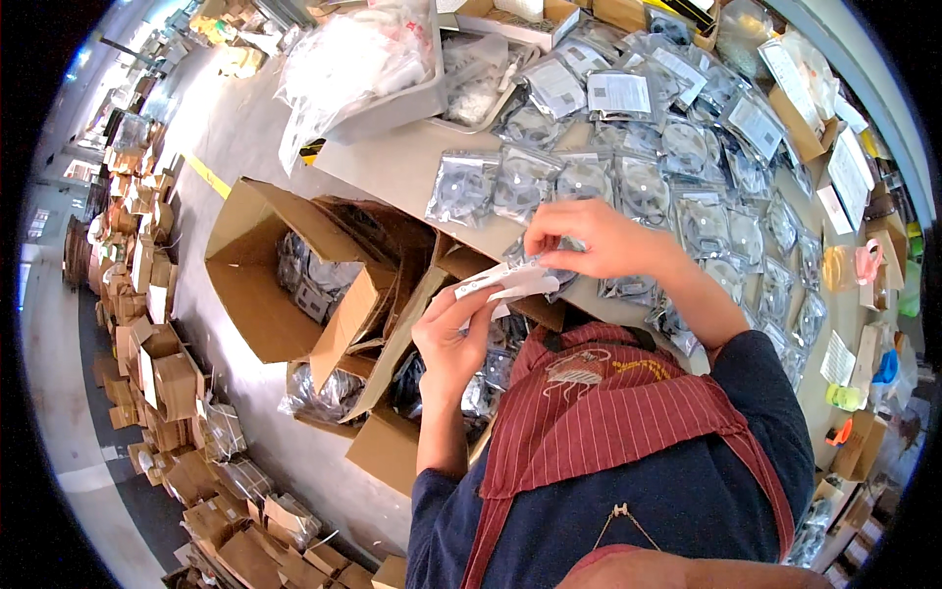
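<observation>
My left hand point(453, 339) is closed around a thin white stack of what look like paper slips or cards point(505, 282), held over the table's near edge. Against the far end of that stack, my right hand point(599, 240) has its thumb and fingers pinched together. Something small and shiny, perhaps plastic film, shows at those fingertips, but its kind is unclear. Just beyond my hands, transparent bags point(525, 182) with grey round parts inside lie in rows on the table point(378, 162). Farther back, more bags carry white printed labels point(620, 93).
Left of the table, an open cardboard box point(250, 265) holds bagged parts. Another open carton point(392, 447) stands below my left forearm. A grey bin point(392, 113) heaped with plastic film sits at the table's far left. Stacked cartons point(167, 378) line the floor farther left.
</observation>
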`<act>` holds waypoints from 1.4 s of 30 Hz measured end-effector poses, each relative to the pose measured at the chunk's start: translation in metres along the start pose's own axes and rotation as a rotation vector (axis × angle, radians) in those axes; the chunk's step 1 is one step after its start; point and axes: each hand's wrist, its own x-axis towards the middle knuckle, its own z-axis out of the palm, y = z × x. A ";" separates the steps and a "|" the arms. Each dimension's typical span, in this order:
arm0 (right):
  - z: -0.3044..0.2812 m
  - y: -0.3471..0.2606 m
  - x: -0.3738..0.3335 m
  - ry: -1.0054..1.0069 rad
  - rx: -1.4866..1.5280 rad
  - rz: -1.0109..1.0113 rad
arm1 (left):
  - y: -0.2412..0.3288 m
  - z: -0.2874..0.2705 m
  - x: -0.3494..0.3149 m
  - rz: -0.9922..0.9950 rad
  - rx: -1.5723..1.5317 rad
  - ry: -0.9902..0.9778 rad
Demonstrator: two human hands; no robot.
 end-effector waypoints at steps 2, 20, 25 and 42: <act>0.004 -0.001 0.002 0.001 -0.078 -0.018 | -0.004 0.000 0.002 0.038 0.015 0.002; -0.033 0.173 0.068 0.339 0.152 0.471 | -0.084 0.014 0.006 -0.493 -0.438 0.186; -0.062 0.257 0.121 0.299 -0.359 0.641 | -0.096 0.012 -0.002 -0.532 -0.438 0.211; -0.084 0.198 -0.033 0.514 -0.754 0.954 | -0.105 0.015 0.009 -0.553 -0.501 0.229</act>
